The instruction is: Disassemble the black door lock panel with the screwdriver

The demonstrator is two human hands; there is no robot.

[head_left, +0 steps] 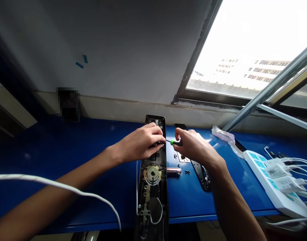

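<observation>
A long black door-lock body (153,187) lies opened on the blue table (93,174), its brass gear, white wires and inner parts showing. My left hand (140,142) rests curled on the lock's upper half, its fingers pressed onto the parts there. My right hand (192,144) is closed around a small screwdriver with a green-and-black handle (175,143); its thin tip points left at the lock's right edge, beside my left fingertips.
A black cover plate (201,170), a small metal plate, loose black screws (187,172) and a small clear tube (174,171) lie right of the lock. A plastic bag (225,136) and a white power strip (274,182) with chargers sit at right. A white cable (68,189) crosses my left arm.
</observation>
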